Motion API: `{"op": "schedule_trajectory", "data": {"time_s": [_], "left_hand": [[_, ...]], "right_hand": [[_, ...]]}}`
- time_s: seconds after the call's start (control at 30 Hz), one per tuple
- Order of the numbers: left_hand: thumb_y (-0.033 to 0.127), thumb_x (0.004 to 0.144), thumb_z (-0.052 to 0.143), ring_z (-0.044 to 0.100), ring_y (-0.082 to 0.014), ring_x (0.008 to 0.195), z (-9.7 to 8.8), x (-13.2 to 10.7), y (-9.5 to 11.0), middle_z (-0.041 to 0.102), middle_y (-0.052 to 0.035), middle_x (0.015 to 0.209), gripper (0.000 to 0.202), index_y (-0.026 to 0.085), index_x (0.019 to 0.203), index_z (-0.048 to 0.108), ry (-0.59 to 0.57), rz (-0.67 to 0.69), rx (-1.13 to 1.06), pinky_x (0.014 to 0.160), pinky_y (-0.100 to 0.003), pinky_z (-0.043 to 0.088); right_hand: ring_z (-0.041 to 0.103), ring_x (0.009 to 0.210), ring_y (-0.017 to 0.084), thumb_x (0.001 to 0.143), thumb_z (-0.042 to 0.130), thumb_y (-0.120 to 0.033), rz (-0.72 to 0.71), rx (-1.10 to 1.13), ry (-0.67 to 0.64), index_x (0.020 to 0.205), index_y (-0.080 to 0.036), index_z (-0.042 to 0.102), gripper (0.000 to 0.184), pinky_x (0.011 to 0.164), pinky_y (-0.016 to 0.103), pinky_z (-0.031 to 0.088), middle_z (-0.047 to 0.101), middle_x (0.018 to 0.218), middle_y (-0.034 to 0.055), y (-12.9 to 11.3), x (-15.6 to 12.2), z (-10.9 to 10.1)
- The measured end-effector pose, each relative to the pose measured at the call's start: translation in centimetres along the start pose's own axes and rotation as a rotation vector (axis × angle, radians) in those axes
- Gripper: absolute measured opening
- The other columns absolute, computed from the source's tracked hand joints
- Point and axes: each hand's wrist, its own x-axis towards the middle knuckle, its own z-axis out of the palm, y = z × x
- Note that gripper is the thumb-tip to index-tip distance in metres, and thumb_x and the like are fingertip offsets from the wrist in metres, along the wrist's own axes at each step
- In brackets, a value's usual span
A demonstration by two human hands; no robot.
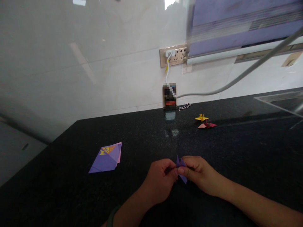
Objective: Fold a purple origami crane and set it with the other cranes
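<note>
A small purple folded paper piece (pixel 180 164) sits between my two hands, just above a black stone counter (pixel 132 135). My left hand (pixel 161 179) is curled, its fingers pinching the paper's left side. From the right, my right hand (pixel 197 171) grips the same piece with closed fingers and thumb. Most of the paper is hidden by the fingers; only a pointed tip above and a corner below show.
A purple paper packet (pixel 106 157) with a yellow mark lies on the counter to the left. A yellow origami figure (pixel 201 118) and a red one (pixel 207 125) stand further back right. A small dark device (pixel 169 96) leans at the wall under a socket strip (pixel 174 55).
</note>
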Motion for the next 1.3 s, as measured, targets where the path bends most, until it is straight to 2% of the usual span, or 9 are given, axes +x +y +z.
{"op": "schedule_trajectory", "data": {"time_s": [0.1,0.2,0.33,0.43,0.53,0.73,1.0,1.2,1.3], "left_hand": [[0.03,0.076,0.047,0.047,-0.0111,0.056,-0.2,-0.01,0.23,0.052,0.0003,0.06,0.019,0.015,0.067,0.054,0.008,0.001,-0.017,0.051,-0.021,0.036],[0.028,0.076,0.047,0.047,-0.0111,0.057,-0.35,-0.03,0.33,0.052,0.0003,0.06,0.017,0.015,0.067,0.053,0.017,0.005,-0.024,0.053,-0.021,0.036],[0.027,0.077,0.046,0.047,-0.0112,0.058,-0.38,0.01,0.17,0.053,-0.0001,0.062,0.017,0.015,0.068,0.053,0.026,0.018,0.007,0.054,-0.022,0.036],[0.028,0.077,0.046,0.047,-0.0112,0.058,-0.35,0.03,0.07,0.052,0.0001,0.061,0.018,0.015,0.068,0.054,0.037,0.015,0.047,0.053,-0.021,0.035],[0.028,0.076,0.047,0.045,-0.0107,0.056,-0.33,-0.02,0.13,0.051,0.0007,0.059,0.017,0.015,0.066,0.053,0.021,0.01,0.066,0.051,-0.021,0.034],[0.026,0.076,0.047,0.045,-0.0104,0.055,-0.38,-0.1,0.24,0.05,0.0011,0.058,0.016,0.015,0.064,0.052,0.003,0.009,0.029,0.051,-0.02,0.035],[0.028,0.075,0.049,0.046,-0.0105,0.055,-0.61,0.08,0.66,0.051,0.0007,0.059,0.017,0.014,0.066,0.053,0.013,-0.018,-0.092,0.052,-0.021,0.036],[0.026,0.074,0.049,0.045,-0.0103,0.054,-0.43,-0.02,0.57,0.05,0.0013,0.057,0.016,0.015,0.063,0.052,0.029,-0.021,-0.063,0.051,-0.021,0.035],[0.025,0.074,0.049,0.045,-0.0104,0.054,-0.33,-0.21,0.55,0.051,0.0011,0.057,0.015,0.015,0.063,0.052,0.009,-0.009,-0.05,0.05,-0.021,0.035]], "right_hand": [[0.041,0.054,0.009,0.085,0.038,-0.036,0.062,0.013,-0.048,0.067,-0.016,0.051,0.03,0.049,0.02,0.034,0.043,0.059,-0.0026,-0.16,-0.02,-0.18],[0.043,0.058,0.01,0.087,0.034,-0.035,0.018,-0.066,-0.055,0.07,-0.016,0.052,0.03,0.054,0.021,0.036,0.045,0.064,-0.0009,-0.25,-0.03,-0.33],[0.043,0.058,0.01,0.087,0.034,-0.034,0.01,-0.122,-0.014,0.067,-0.016,0.05,0.031,0.054,0.021,0.035,0.044,0.062,-0.0013,-0.21,-0.02,-0.26],[0.042,0.055,0.01,0.086,0.035,-0.036,0.076,-0.099,-0.033,0.068,-0.016,0.05,0.031,0.051,0.02,0.034,0.043,0.06,-0.0022,-0.26,0.05,-0.22],[0.04,0.055,0.009,0.085,0.039,-0.035,0.054,-0.086,-0.047,0.068,-0.016,0.051,0.028,0.051,0.02,0.034,0.042,0.06,-0.0029,-0.48,0.08,-0.33],[0.041,0.056,0.009,0.085,0.039,-0.035,0.006,-0.088,-0.046,0.063,-0.016,0.049,0.03,0.053,0.02,0.035,0.04,0.06,-0.0028,-0.61,-0.03,-0.39],[0.043,0.06,0.01,0.088,0.034,-0.031,0.013,-0.109,-0.081,0.073,-0.017,0.051,0.027,0.057,0.022,0.037,0.046,0.067,-0.0005,-0.57,-0.01,-0.62],[0.041,0.056,0.01,0.086,0.036,-0.036,0.078,0.039,-0.108,0.075,-0.015,0.052,0.029,0.052,0.02,0.035,0.043,0.062,-0.0021,-0.56,-0.04,-0.67],[0.039,0.056,0.009,0.085,0.039,-0.036,0.065,0.072,-0.101,0.07,-0.015,0.051,0.028,0.052,0.02,0.034,0.041,0.061,-0.0028,-0.78,-0.07,-0.56]]}}
